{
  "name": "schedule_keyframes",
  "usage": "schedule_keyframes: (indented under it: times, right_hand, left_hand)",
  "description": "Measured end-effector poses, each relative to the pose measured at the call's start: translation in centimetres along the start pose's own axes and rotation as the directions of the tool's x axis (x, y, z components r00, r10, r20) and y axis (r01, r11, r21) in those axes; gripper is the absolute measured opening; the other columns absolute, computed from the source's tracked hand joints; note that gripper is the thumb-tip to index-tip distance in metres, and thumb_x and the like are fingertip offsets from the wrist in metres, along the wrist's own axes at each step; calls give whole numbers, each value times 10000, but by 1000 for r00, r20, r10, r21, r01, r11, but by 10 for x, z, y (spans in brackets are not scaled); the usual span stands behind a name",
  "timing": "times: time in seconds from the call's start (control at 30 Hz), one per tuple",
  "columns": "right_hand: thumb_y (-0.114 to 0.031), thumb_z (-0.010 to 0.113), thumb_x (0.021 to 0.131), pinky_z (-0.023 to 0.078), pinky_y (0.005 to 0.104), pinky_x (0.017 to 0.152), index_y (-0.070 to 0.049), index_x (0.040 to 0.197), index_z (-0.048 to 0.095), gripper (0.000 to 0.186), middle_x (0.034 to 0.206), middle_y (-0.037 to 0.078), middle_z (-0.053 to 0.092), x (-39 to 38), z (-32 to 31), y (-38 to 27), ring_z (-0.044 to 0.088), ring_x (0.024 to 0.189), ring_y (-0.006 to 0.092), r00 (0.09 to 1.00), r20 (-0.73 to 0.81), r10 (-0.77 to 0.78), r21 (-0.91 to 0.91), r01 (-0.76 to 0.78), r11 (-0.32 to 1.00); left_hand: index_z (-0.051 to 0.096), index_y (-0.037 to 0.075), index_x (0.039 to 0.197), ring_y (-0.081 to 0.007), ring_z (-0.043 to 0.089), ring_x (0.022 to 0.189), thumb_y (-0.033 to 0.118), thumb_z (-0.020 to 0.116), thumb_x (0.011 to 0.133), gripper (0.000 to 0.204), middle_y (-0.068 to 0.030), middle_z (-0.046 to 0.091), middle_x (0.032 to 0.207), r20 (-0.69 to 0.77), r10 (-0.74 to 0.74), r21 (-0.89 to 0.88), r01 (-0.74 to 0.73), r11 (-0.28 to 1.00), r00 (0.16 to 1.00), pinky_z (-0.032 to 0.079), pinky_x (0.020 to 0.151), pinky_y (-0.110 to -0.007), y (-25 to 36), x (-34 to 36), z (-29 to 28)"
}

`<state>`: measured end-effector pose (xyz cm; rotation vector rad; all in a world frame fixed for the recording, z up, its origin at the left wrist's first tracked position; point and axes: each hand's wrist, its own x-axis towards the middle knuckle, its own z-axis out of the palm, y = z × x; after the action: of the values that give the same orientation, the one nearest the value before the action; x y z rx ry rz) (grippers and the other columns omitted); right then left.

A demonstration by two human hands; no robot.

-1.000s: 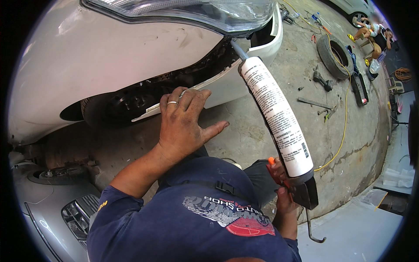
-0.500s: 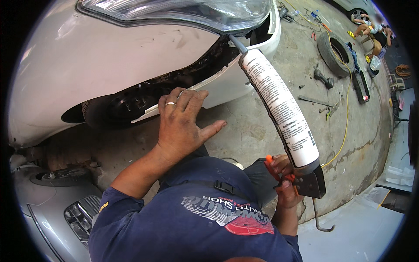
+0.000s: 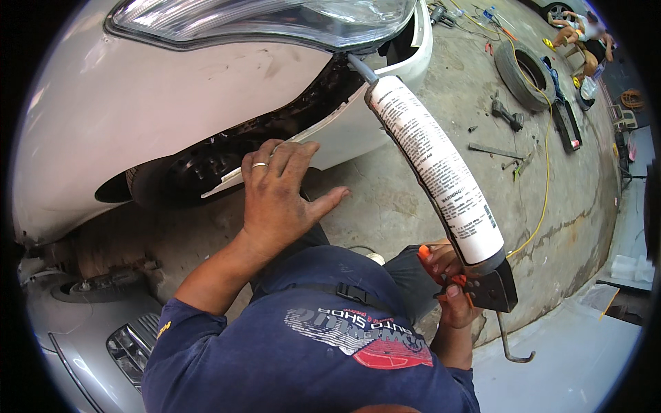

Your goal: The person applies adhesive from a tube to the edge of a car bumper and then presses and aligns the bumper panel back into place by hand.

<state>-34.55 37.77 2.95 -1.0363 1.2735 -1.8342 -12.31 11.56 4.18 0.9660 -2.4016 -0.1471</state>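
Note:
My right hand (image 3: 447, 279) is closed around the orange handle and trigger of a caulking gun (image 3: 493, 286). A white sealant tube (image 3: 441, 168) with dark printing lies in its frame, tilted up and away to the left. The tube's grey nozzle (image 3: 362, 67) points at the dark gap under the headlight (image 3: 268, 24), and whether its tip touches anything I cannot tell. My left hand (image 3: 279, 186), with a ring on one finger, rests on the edge of the loose white bumper (image 3: 344, 138). Its fingers lie over that edge and the thumb stands apart.
The white car's fender (image 3: 172, 103) is above left; a grey car (image 3: 89, 330) stands lower left. On the concrete floor to the right are a tyre (image 3: 525, 74), a cordless power tool (image 3: 507, 113), a metal bar (image 3: 496, 151) and a yellow cable (image 3: 549, 172). People sit far right.
The view has shifted slightly, so the car sits a little further left. My left hand stays on the bumper edge, and my right hand keeps hold of the caulking gun.

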Motion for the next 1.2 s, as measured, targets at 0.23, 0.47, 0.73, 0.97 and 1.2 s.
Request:
schedule_keyframes:
  times: [0.23, 0.47, 0.73, 0.97, 1.2]
  right_hand:
    - [-346, 840, 916, 533, 650, 1061, 17, 1136, 624, 477, 1037, 205, 690, 8, 10, -20, 720, 1075, 397, 989, -143, 24, -102, -38, 994]
    - [-337, 810, 923, 509, 677, 1089, 47, 1212, 629, 513, 1097, 218, 680, 15, -15, -37, 695, 1142, 421, 989, -139, -54, -120, 37, 992]
    - [-258, 750, 920, 610, 619, 1065, 145, 1317, 641, 576, 1215, 298, 752, 48, -43, -45, 771, 1146, 440, 981, -196, -5, -136, -22, 990]
    - [-190, 713, 912, 648, 578, 1012, 127, 1316, 644, 518, 1143, 276, 769, 98, -60, -34, 800, 1084, 424, 990, -76, -120, -118, 111, 987]
    - [-189, 699, 917, 681, 513, 962, 110, 1423, 572, 602, 1162, 265, 775, 133, -55, -51, 804, 1102, 404, 993, -108, -56, -208, 33, 978]
  left_hand:
    - [734, 60, 1330, -367, 662, 1267, 472, 999, 751, 758, -136, 744, 1262, -9, 14, -12, -14, 1000, 1000, 458, 1121, -518, -3, 2, 1]
    - [725, 75, 1349, -360, 633, 1288, 455, 996, 761, 751, -123, 722, 1282, -11, 25, -26, -26, 999, 1000, 445, 1112, -525, -4, 1, 2]
    - [719, 64, 1353, -370, 652, 1271, 432, 1006, 766, 749, -148, 722, 1278, 4, 46, 2, -46, 999, 999, 465, 1106, -514, -3, 0, 5]
    - [733, 46, 1339, -404, 672, 1224, 420, 1002, 778, 726, -193, 731, 1261, 1, 87, 17, -87, 996, 996, 511, 1071, -524, 0, 2, 3]
    - [732, 56, 1331, -394, 665, 1222, 421, 1004, 760, 730, -173, 729, 1226, -31, 90, 2, -90, 996, 995, 490, 1066, -525, 1, 3, 1]
